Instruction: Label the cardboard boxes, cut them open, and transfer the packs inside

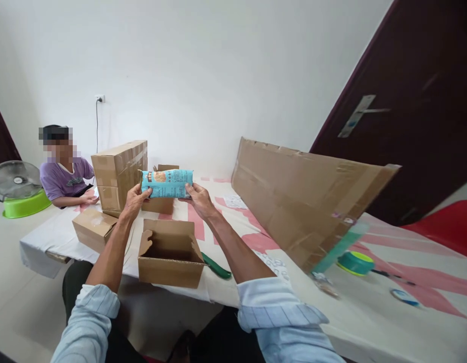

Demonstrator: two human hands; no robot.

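Observation:
Between my two hands I hold up a light-blue printed packet, stretched level above the table. My left hand is closed on its left end, thumb in front. At the right end my right hand pinches it the same way. Below the packet stands a small cardboard box with its lid up; the part of its inside that shows is dark. A green curved object, its kind unclear, lies against the box's right side. Another opened carton is partly hidden behind the packet.
A tall carton and a small closed box stand at the left, near a seated person. A large cardboard panel leans along the right. Beyond it lie a teal tape roll and small items.

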